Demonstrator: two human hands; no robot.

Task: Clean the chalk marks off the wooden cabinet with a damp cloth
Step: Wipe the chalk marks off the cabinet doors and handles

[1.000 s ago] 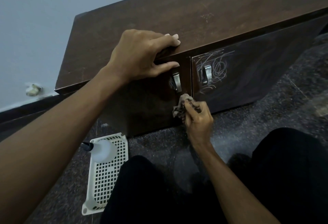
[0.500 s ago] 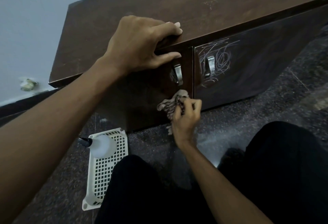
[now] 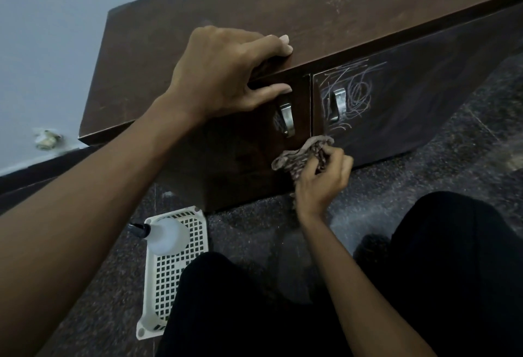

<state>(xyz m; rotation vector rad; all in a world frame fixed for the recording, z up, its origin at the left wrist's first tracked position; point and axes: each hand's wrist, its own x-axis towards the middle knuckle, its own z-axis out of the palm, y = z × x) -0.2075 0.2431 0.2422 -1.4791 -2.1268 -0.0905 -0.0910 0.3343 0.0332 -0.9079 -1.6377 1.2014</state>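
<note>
A low dark wooden cabinet stands against the wall, with two doors and metal handles. White chalk scribbles cover the right door around its handle; a small patch of chalk shows behind the left handle. My left hand grips the cabinet's top front edge, fingers on top, thumb under the lip. My right hand holds a crumpled brownish cloth against the doors' lower part, just below the handles.
A white perforated plastic basket lies on the dark speckled floor at lower left, with a translucent squeeze bottle resting on it. My knees in black trousers fill the bottom of the view. A pale wall rises behind the cabinet.
My right hand with the cloth swung left across the left door, then back right toward the door seam. My left hand kept its grip on the top edge.
</note>
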